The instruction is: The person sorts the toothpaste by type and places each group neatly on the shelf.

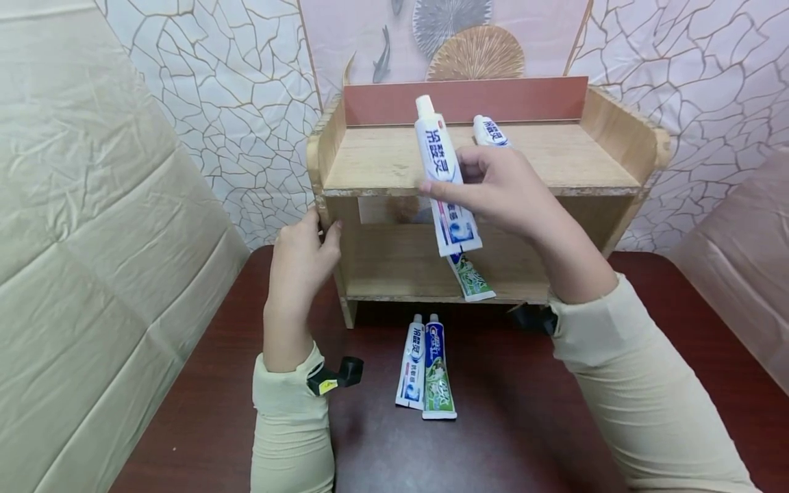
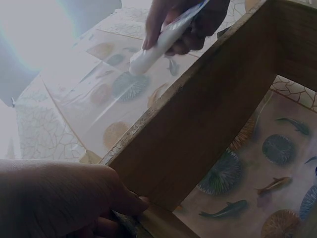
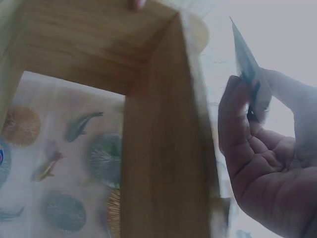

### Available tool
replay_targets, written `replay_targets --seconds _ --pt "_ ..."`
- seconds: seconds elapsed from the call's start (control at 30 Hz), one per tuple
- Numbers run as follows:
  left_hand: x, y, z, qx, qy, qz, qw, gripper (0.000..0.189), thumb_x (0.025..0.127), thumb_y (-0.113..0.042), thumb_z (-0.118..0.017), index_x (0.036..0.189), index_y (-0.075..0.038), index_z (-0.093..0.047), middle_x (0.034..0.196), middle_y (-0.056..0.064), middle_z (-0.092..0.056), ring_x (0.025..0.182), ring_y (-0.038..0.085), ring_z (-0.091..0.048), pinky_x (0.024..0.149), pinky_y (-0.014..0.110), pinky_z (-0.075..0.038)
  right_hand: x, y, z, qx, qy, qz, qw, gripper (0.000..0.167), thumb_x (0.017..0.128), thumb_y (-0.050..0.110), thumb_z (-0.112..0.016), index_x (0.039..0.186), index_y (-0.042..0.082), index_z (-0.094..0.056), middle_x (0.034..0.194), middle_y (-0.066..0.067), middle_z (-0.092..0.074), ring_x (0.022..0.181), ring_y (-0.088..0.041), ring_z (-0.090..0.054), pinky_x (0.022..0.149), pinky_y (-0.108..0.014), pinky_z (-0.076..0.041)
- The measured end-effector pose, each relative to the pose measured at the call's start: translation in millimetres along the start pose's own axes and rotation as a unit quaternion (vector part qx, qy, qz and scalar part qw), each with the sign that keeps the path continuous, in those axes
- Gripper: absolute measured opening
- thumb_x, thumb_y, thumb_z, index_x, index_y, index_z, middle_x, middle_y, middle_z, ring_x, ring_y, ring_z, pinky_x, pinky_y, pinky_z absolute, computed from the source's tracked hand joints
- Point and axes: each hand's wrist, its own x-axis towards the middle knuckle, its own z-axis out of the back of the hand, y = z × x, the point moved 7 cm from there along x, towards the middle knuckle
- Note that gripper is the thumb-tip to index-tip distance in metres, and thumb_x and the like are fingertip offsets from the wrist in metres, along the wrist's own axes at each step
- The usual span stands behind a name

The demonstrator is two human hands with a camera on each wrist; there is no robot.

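My right hand [image 1: 508,188] pinches a white-and-blue toothpaste tube [image 1: 439,161] between thumb and fingers, cap up, in front of the upper board of a small wooden shelf [image 1: 376,157]. In the left wrist view that tube [image 2: 161,47] is above the shelf's edge; in the right wrist view it appears nearly edge-on. My left hand [image 1: 301,267] grips the shelf's left side panel, thumb at the front. A similar white tube [image 1: 491,131] lies on the upper board, partly hidden by my right hand. A green-and-blue toothpaste tube [image 1: 472,279] lies on the lower board, its top end covered by the held tube.
On the dark red table [image 1: 493,438] before the shelf, a white tube [image 1: 409,370] and a green-and-blue tube [image 1: 438,373] lie side by side, caps toward the shelf. A reddish-brown back strip [image 1: 394,103] and raised side panels bound the upper board. Patterned cloth hangs behind.
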Motion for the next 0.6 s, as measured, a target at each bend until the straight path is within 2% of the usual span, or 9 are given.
replay_targets --seconds 0.2,0.37,0.47,0.6 --pt "-0.1 -0.4 0.0 -0.002 -0.001 -0.004 1.0 0.03 0.101 -0.027 -0.059 0.114 -0.001 -0.064 0.109 0.022 -0.072 0.101 0.035 -0.07 0.078 0.049 -0.056 29.3 -2.8 1.5 0.056 -0.01 -0.022 0.9981 0.041 0.09 0.04 -0.076 0.108 0.003 -0.071 0.085 -0.009 -0.074 0.069 -0.022 -0.073 0.056 -0.03 -0.056" --pt "0.2 -0.5 1.1 0.0 -0.003 -0.006 1.0 0.029 0.101 -0.027 -0.059 0.113 -0.002 -0.063 0.107 0.022 -0.072 0.099 0.035 -0.071 0.076 0.05 -0.056 46.5 -5.4 0.4 0.102 -0.02 -0.058 0.9929 0.042 0.088 0.041 -0.078 0.105 0.003 -0.071 0.085 -0.01 -0.074 0.07 -0.022 -0.073 0.063 -0.033 -0.059" --pt "0.4 -0.4 1.2 0.002 -0.004 -0.007 1.0 0.028 0.101 -0.027 -0.059 0.111 -0.002 -0.063 0.106 0.022 -0.072 0.098 0.036 -0.071 0.076 0.05 -0.056 53.4 -6.0 -1.3 0.106 -0.023 -0.083 0.9907 0.042 0.087 0.043 -0.078 0.104 0.005 -0.071 0.085 -0.009 -0.074 0.07 -0.021 -0.073 0.063 -0.032 -0.059" --pt "0.6 0.0 0.5 0.002 -0.002 -0.006 1.0 0.028 0.101 -0.027 -0.059 0.112 -0.002 -0.063 0.106 0.022 -0.072 0.099 0.036 -0.07 0.076 0.05 -0.056 61.7 -0.7 -4.0 0.075 -0.013 -0.086 0.9934 0.044 0.088 0.046 -0.076 0.105 0.006 -0.071 0.088 -0.008 -0.074 0.072 -0.02 -0.073 0.062 -0.028 -0.057"
